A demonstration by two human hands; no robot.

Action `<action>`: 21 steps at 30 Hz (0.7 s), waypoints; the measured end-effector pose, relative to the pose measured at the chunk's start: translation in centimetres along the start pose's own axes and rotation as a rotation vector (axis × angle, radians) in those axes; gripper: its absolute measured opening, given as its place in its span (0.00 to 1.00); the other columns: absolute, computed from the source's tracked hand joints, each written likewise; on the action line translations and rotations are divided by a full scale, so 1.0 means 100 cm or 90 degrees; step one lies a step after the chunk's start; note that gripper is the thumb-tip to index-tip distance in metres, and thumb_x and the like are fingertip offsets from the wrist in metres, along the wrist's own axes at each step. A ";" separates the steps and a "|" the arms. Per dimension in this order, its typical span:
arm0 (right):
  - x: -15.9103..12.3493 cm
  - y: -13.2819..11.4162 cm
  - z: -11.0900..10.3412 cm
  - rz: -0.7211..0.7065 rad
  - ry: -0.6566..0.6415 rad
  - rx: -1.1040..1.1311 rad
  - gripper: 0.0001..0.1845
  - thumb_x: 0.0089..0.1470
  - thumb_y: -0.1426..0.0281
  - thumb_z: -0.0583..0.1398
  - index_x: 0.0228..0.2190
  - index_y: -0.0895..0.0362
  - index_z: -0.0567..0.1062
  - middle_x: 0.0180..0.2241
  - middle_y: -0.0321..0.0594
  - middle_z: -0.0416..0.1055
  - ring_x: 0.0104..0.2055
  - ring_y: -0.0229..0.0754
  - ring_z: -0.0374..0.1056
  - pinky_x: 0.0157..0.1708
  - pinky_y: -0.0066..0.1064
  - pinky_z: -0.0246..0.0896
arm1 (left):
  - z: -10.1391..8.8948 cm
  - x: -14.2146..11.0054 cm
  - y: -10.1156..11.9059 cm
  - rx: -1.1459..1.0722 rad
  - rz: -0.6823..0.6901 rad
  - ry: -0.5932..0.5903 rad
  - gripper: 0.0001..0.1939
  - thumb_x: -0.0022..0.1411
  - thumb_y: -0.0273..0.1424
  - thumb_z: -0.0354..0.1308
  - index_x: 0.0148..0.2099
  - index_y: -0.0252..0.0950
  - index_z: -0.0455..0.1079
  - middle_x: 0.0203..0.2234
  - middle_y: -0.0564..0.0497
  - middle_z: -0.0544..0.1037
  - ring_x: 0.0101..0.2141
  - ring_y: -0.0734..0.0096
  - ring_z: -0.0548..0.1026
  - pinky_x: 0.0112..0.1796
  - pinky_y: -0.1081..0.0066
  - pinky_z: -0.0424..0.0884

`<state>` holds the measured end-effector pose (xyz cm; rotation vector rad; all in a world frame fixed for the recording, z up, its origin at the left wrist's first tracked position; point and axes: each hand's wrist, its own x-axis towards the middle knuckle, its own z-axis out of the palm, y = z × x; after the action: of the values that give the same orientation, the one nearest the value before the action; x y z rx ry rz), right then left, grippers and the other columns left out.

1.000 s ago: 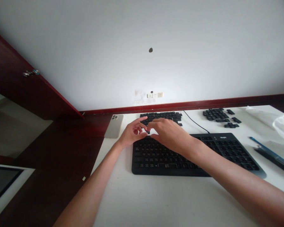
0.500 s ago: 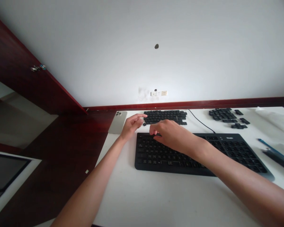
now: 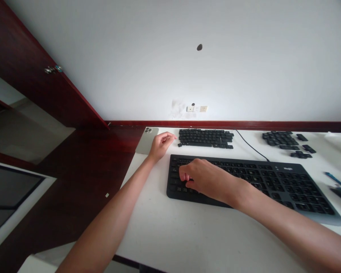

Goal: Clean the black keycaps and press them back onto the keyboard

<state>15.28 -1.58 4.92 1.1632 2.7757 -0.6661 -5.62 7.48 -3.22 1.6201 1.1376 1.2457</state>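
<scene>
A wide black keyboard [image 3: 272, 178] lies on the white table, its key wells largely bare of caps. Over its left part hovers or rests my right hand [image 3: 201, 174], fingers curled down with the thumb close beneath; anything between them is hidden. Behind the keyboard, rows of loose black keycaps [image 3: 206, 137] are laid out in keyboard order. My left hand [image 3: 161, 146] is at their left end, closed with thumb and fingertips together; I cannot make out what is in it. One single keycap [image 3: 179, 145] sits just right of those fingertips.
A phone [image 3: 146, 141] lies face down at the table's left edge. More keycaps [image 3: 280, 138] form a cluster at the back right. A cable [image 3: 251, 147] runs behind the keyboard. A blue pen-like tool [image 3: 338, 182] and a white bag [image 3: 339, 144] are far right.
My right hand has moved nearer, from the keyboard's back edge to its left-middle keys. My left hand's fingers have drawn together, slightly away from the keycap rows. The view has shifted left.
</scene>
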 end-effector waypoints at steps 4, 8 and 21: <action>0.000 -0.002 0.002 0.004 0.010 -0.031 0.09 0.61 0.75 0.66 0.43 0.53 0.81 0.36 0.37 0.81 0.37 0.46 0.78 0.31 0.32 0.59 | 0.000 0.000 0.000 0.009 0.003 -0.004 0.15 0.65 0.42 0.61 0.36 0.34 0.78 0.26 0.51 0.76 0.25 0.74 0.65 0.27 0.70 0.57; -0.001 -0.009 0.000 0.017 0.003 -0.077 0.11 0.62 0.77 0.65 0.45 0.55 0.81 0.37 0.39 0.82 0.37 0.47 0.79 0.31 0.33 0.60 | 0.000 -0.001 0.001 0.020 0.001 -0.011 0.15 0.66 0.42 0.61 0.37 0.34 0.78 0.27 0.51 0.77 0.25 0.74 0.67 0.27 0.71 0.58; 0.000 -0.008 0.014 -0.044 0.036 -0.187 0.11 0.60 0.79 0.66 0.44 0.56 0.81 0.36 0.41 0.81 0.39 0.50 0.80 0.32 0.35 0.64 | 0.000 -0.001 0.000 0.047 0.011 -0.032 0.13 0.66 0.39 0.60 0.37 0.34 0.79 0.30 0.49 0.80 0.27 0.72 0.68 0.29 0.71 0.60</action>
<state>14.55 -2.65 3.99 1.0449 2.8442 -0.2195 -5.59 7.41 -3.20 1.7092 1.1532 1.1793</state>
